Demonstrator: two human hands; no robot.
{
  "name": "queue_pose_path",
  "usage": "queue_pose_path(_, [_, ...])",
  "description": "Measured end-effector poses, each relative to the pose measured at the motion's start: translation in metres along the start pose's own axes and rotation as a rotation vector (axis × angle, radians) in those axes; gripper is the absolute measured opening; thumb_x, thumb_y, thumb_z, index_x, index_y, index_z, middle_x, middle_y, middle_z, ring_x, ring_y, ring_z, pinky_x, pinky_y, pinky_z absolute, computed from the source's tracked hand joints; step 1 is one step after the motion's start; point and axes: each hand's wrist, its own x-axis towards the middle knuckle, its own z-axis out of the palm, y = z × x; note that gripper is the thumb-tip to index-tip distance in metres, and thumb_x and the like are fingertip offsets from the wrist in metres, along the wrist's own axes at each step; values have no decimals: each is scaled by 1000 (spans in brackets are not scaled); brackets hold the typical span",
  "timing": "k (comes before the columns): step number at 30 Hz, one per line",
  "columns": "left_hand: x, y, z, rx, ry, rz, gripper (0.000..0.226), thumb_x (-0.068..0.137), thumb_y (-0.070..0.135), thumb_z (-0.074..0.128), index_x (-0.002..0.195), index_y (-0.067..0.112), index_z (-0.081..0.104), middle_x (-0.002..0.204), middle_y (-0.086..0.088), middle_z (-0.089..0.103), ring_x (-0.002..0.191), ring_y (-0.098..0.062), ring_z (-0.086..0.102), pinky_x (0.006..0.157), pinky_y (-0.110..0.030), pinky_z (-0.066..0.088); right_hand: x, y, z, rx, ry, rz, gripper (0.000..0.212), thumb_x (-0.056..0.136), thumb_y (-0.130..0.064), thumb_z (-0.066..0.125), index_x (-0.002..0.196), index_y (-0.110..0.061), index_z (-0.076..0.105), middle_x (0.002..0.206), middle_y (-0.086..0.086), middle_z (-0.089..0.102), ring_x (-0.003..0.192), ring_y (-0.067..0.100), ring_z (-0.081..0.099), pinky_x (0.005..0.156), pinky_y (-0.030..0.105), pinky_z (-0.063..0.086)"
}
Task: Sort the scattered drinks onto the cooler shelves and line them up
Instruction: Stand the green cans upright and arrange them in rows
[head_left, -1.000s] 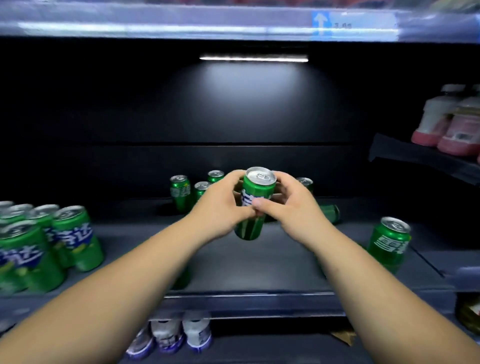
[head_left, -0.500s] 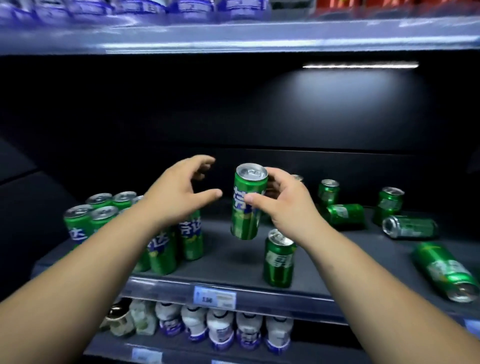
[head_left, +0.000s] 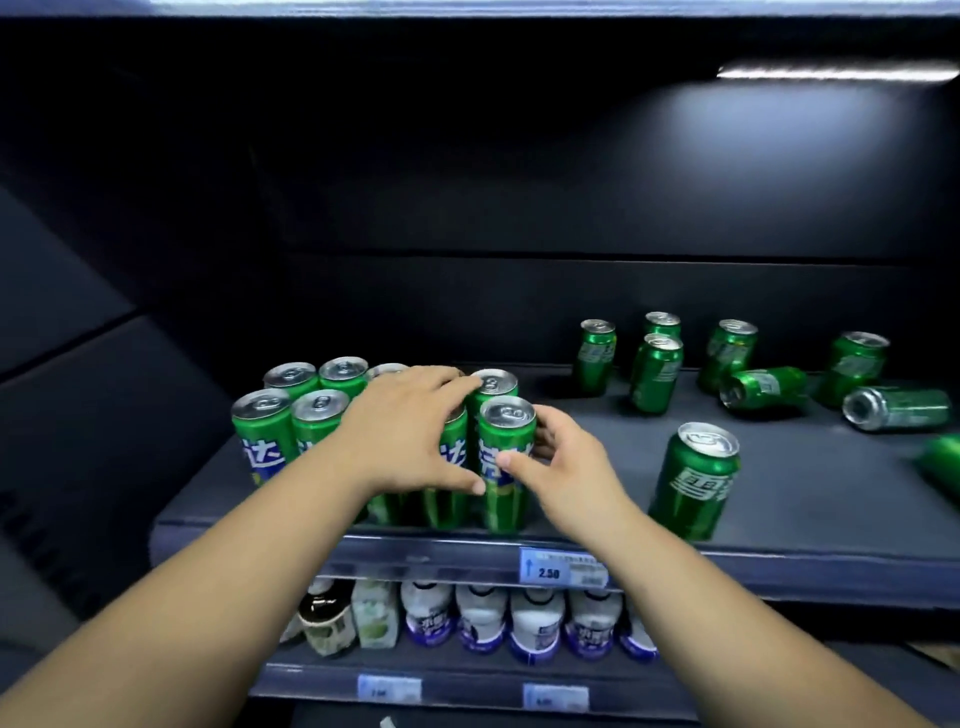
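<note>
A block of tall green cans stands at the left of the dark cooler shelf. At the block's front right corner stands one more tall green can, with my right hand around it, thumb on the front and fingers behind. My left hand lies flat over the tops of the neighbouring cans, its thumb low against the front row. A shorter green can stands alone near the front edge to the right.
Further green cans are scattered at the back right, some upright, two on their sides. White bottles fill the shelf below. A price tag sits on the shelf's front rail.
The can held in the air by my right hand now stands on the shelf beside the block. My left hand has come down onto the can tops. The view has shifted left.
</note>
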Motion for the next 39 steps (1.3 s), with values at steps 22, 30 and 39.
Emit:
queue_pose_path(22, [-3, -5, 8, -11, 81, 6, 112, 59, 84, 64, 151, 32, 29, 150, 7, 41, 136, -16, 41, 108, -34, 34, -19, 36, 28, -153, -11, 121, 54, 73, -41, 85, 121, -33, 61, 115, -14, 70, 109, 0, 63, 100, 36, 53])
queue_pose_path(30, [6, 25, -10, -167, 219, 116, 99, 65, 78, 49, 149, 27, 35, 147, 1, 45, 132, -22, 46, 105, -42, 43, -28, 5, -19, -107, 66, 16, 67, 81, -21, 82, 139, -32, 49, 140, -10, 47, 122, 3, 52, 99, 30, 51])
queue_pose_path(39, [40, 124, 26, -571, 232, 200, 81, 79, 48, 73, 147, 30, 34, 145, 7, 43, 131, -16, 46, 106, -36, 42, -63, 13, -112, -121, 304, -121, 52, 81, -8, 79, 114, -43, 59, 124, -16, 57, 112, 0, 58, 87, 30, 57])
